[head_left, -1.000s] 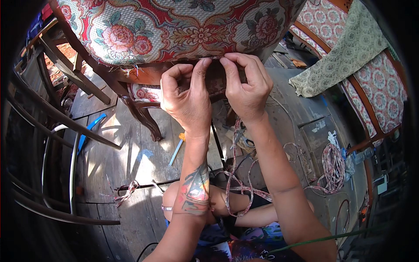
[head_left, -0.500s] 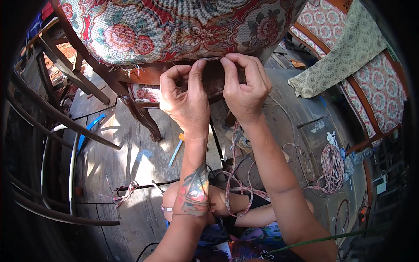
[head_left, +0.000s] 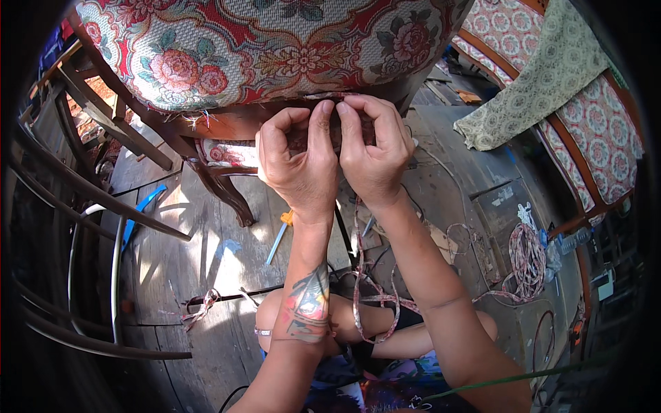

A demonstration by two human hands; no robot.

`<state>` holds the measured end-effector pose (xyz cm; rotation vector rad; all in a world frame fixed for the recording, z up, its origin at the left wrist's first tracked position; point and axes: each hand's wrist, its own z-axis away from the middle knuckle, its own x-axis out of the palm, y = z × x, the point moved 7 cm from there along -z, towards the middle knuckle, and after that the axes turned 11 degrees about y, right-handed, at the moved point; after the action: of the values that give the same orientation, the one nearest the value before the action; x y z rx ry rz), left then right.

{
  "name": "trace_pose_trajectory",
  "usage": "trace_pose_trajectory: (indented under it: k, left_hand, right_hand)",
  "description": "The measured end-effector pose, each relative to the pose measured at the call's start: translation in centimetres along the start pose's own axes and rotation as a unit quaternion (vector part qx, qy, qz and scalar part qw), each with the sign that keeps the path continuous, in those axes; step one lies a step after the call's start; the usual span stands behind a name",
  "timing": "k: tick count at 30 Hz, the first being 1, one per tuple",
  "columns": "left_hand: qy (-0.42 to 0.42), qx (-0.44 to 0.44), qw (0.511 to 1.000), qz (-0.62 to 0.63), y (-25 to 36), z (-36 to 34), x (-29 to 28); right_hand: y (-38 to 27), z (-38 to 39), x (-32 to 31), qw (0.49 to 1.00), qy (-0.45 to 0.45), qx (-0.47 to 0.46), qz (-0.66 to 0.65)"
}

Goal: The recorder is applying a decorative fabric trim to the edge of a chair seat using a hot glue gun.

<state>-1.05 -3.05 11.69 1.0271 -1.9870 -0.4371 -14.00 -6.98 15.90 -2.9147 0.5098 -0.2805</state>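
A chair back (head_left: 303, 58) covered in rose-patterned woven fabric fills the top of the view. Along its lower edge runs a thin strip of fabric piping (head_left: 357, 230), whose loose length hangs down below my hands. My left hand (head_left: 299, 162) is closed in a pinch at that edge, thumb upward. Right beside it my right hand (head_left: 374, 151) pinches too, the two thumbs nearly touching. The bit of piping between the fingertips is mostly hidden. Frayed threads (head_left: 200, 118) stick out at the edge's left end.
A coil of piping (head_left: 527, 261) lies on the wooden floor (head_left: 193, 275) at the right. A tool with an orange handle (head_left: 286, 218) and a blue curved object (head_left: 141, 217) lie left. Another upholstered seat (head_left: 606, 151) carries a pale green cloth (head_left: 533, 89). Curved bars (head_left: 103, 351) stand at the left.
My hands have come closer together, the left shifting slightly right and the right moving left and a little down. The hanging piping has swung left. The chair back sits slightly left in view.
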Motion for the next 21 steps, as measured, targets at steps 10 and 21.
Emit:
trace_pose_trajectory:
  k: [10, 21]
  left_hand:
    - [0.001, 0.027, 0.999, -0.033, 1.4, -0.4, -0.6]
    - [-0.022, -0.011, 0.998, 0.051, 0.8, 0.0, 0.0]
  right_hand:
    - [-1.8, 2.2, -6.0, 0.996, -0.036, 0.017, -0.076]
    - [14.8, 17.8, -24.3, 0.768, -0.315, 0.514, 0.214]
